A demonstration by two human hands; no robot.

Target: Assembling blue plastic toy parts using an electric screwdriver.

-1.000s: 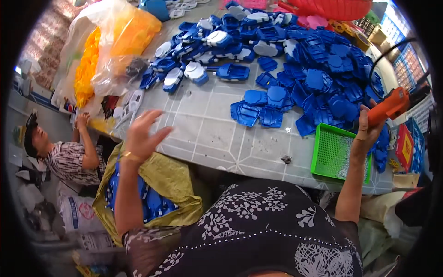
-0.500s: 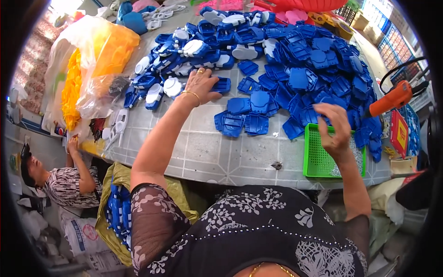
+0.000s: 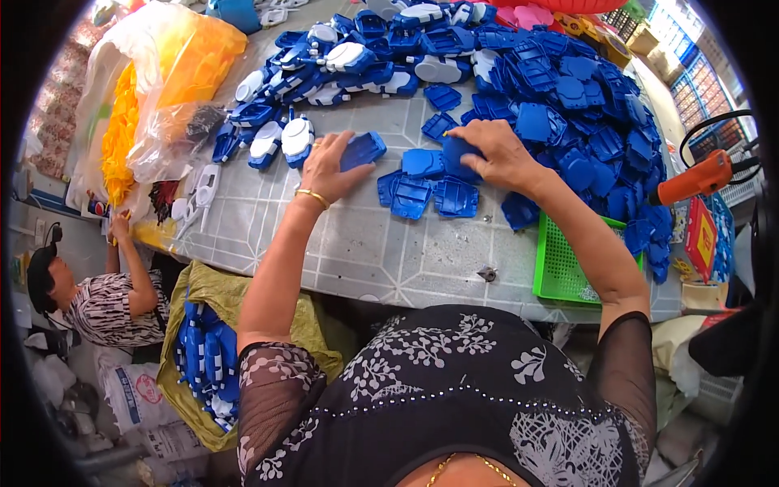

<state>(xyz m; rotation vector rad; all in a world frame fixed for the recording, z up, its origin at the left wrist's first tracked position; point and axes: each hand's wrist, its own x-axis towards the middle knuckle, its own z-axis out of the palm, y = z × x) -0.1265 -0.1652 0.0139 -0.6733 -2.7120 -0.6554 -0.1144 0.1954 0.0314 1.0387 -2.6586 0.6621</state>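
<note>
My left hand [image 3: 331, 169] is closed on the end of a blue plastic housing [image 3: 364, 151], which lies open side up close to the table top. My right hand [image 3: 501, 154] has its thumb and fingers round a flat blue plastic cover [image 3: 460, 157]; the palm partly hides it. Beneath and beside that cover lies a small group of similar blue covers [image 3: 411, 197], some showing their ribbed inner side. White-and-blue assembled pieces [image 3: 297, 140] lie just left of my left hand.
A large heap of blue covers [image 3: 578, 158] fills the right side, with blue-and-white housings [image 3: 349, 58] behind. A green basket [image 3: 560, 258] holding small silvery parts sits under my right forearm, near an orange power screwdriver [image 3: 696, 178]. Clear bags of orange parts [image 3: 188, 77] stand left; another person [image 3: 114, 304] is beyond.
My right hand has moved from above the green basket leftward and away from me onto a blue cover. My left hand has drawn the blue housing a little left.
</note>
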